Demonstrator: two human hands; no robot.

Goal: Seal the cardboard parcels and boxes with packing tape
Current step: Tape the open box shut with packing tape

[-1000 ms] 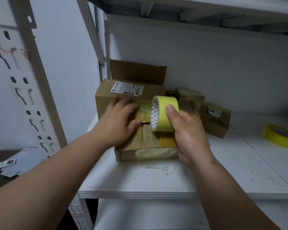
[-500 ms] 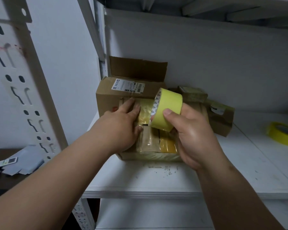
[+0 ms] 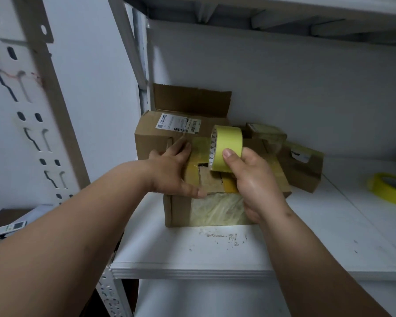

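A small cardboard box with yellowish tape over its top and front stands on the white shelf. My left hand lies flat on the left part of its top, fingers straight, thumb at the front edge. My right hand grips a yellow tape roll held on edge just above the box top, thumb on the roll's outer face. A gap shows between the top flaps under the roll.
A larger box with a shipping label and a raised flap stands behind. Smaller taped parcels lie at the right rear. A second yellow tape roll sits at the far right. Perforated shelf uprights stand left.
The view has dropped, so the box's taped front face now shows. My right hand has tipped the roll more upright over the box; my left hand slid slightly back along the top.
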